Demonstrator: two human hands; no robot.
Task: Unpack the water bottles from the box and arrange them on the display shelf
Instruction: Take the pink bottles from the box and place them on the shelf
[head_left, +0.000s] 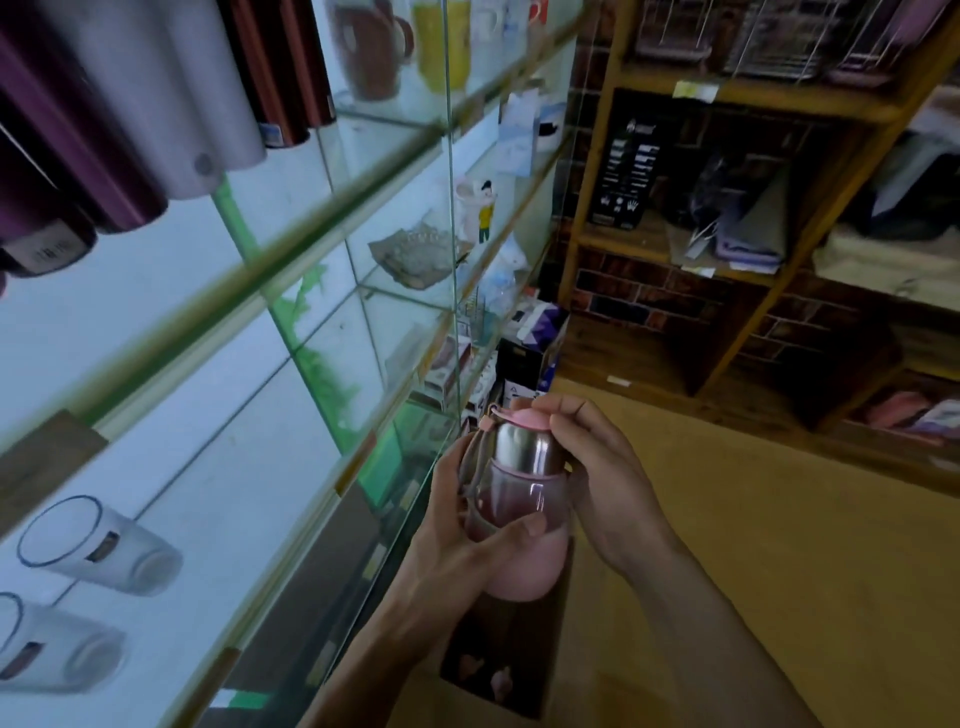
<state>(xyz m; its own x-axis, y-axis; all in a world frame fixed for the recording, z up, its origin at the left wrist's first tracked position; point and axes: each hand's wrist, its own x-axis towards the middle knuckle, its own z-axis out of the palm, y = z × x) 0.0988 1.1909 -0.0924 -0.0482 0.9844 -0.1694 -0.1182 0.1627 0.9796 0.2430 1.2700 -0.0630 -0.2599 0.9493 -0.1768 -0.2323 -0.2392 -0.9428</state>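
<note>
Before the glass display shelf, we see the pink water bottle held in mid-air just beside the shelf's front edge. The left hand is wrapped round its body, and the right hand has its fingertips curled on the pink lid. Directly beneath, the open box stands on bare floor, which extends rightward to the wooden racks.

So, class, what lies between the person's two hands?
The head view shows a pink water bottle between them: the left hand grips it low, the right hand near the top.
</note>
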